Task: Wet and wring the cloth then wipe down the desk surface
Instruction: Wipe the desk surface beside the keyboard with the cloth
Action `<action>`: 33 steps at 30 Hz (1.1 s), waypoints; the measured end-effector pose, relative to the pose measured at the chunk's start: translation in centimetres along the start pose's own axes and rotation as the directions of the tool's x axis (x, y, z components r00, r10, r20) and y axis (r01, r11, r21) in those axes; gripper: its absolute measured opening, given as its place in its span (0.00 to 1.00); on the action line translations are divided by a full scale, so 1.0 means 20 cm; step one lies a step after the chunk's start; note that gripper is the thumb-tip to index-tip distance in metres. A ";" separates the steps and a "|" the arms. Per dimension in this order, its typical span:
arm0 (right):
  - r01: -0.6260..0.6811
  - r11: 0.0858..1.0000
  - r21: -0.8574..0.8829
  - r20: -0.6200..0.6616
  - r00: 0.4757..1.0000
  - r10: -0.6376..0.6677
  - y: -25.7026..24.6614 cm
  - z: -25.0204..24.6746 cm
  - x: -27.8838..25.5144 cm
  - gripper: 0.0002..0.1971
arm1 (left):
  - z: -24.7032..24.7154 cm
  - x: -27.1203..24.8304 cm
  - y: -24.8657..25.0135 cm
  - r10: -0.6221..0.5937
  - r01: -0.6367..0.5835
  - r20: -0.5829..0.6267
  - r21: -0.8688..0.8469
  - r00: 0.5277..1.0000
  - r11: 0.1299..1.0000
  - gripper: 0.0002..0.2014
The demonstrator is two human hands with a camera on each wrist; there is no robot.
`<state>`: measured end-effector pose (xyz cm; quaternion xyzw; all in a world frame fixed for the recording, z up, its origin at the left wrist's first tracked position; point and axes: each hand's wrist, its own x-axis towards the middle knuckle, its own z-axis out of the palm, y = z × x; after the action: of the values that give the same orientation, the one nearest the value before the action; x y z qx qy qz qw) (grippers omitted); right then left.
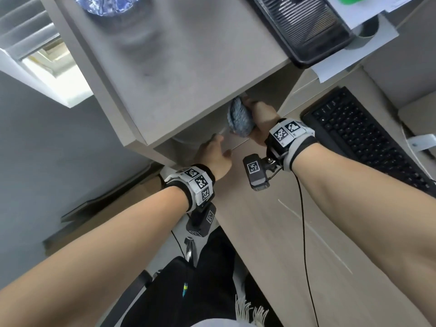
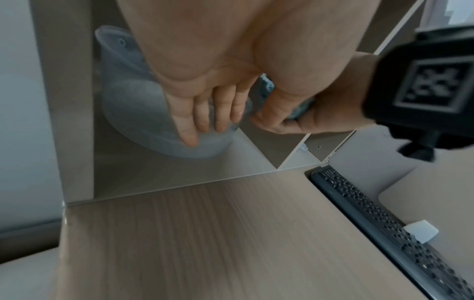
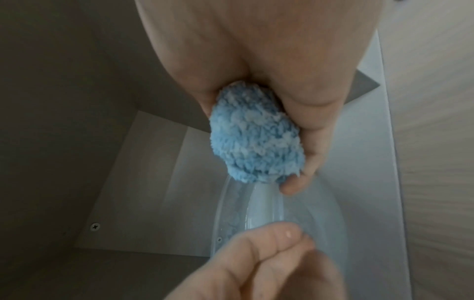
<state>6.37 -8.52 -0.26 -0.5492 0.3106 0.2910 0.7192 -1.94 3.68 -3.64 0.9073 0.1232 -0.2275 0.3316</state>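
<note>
My right hand (image 1: 258, 119) grips a fluffy blue cloth (image 1: 239, 119) bunched into a ball, just under the front edge of the shelf. In the right wrist view the cloth (image 3: 254, 140) hangs over the rim of a translucent plastic basin (image 3: 256, 213). The basin (image 2: 138, 113) stands in the cubby under the shelf, at the back of the wooden desk surface (image 1: 283, 232). My left hand (image 1: 213, 155) reaches in beside it, its straight fingers (image 2: 202, 119) resting against the basin's wall. Whether the basin holds water is not visible.
A grey shelf unit (image 1: 165, 67) overhangs the back of the desk, with a black tray (image 1: 306, 29) and a bottle (image 1: 108, 3) on top. A black keyboard (image 1: 368, 138) lies to the right. The wrist camera's cable (image 1: 304, 232) runs along my right forearm.
</note>
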 end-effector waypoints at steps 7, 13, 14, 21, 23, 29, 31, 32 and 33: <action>0.067 0.985 -0.161 -0.005 0.998 -0.068 0.11 -0.23 -0.22 0.15 | -0.02 -0.11 0.19 -0.132 0.217 0.176 -0.663 0.975 0.717 0.22; 0.227 0.867 -0.444 0.087 0.974 -0.210 0.27 -0.55 -0.53 0.18 | 0.19 -0.39 0.30 -0.093 0.308 0.315 -0.750 0.945 0.586 0.28; 0.239 0.855 -0.460 0.053 0.969 -0.242 0.29 -0.61 -0.58 0.18 | 0.23 -0.43 0.30 -0.081 0.322 0.337 -0.761 0.938 0.563 0.28; 0.120 0.785 -0.608 -0.053 0.980 -0.191 0.48 -1.01 -0.75 0.05 | 0.35 -0.61 0.35 -0.010 0.179 0.211 -0.802 0.978 0.570 0.17; 0.142 0.709 -0.690 -0.004 0.980 -0.200 0.51 -1.03 -0.77 0.03 | 0.38 -0.62 0.37 0.036 0.093 0.157 -0.737 0.987 0.669 0.22; 0.278 0.659 -0.699 0.091 0.949 -0.303 0.43 -1.02 -0.75 0.32 | 0.42 -0.54 0.45 0.192 -0.068 0.191 -0.515 0.963 0.854 0.24; 0.254 0.611 -0.750 0.092 0.954 -0.284 0.41 -1.01 -0.75 0.37 | 0.42 -0.51 0.47 0.225 -0.077 0.250 -0.492 0.942 0.867 0.23; 0.248 0.591 -0.767 0.090 0.955 -0.284 0.41 -1.01 -0.75 0.37 | 0.41 -0.49 0.47 0.240 -0.076 0.280 -0.493 0.929 0.867 0.22; 0.251 0.589 -0.769 0.088 0.953 -0.291 0.41 -1.00 -0.75 0.34 | 0.40 -0.48 0.47 0.256 -0.077 0.306 -0.493 0.917 0.867 0.22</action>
<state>-11.95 -27.32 2.17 -0.8506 0.0857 0.2699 0.4431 -9.42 -9.38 0.77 0.7490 0.0315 -0.3235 0.5774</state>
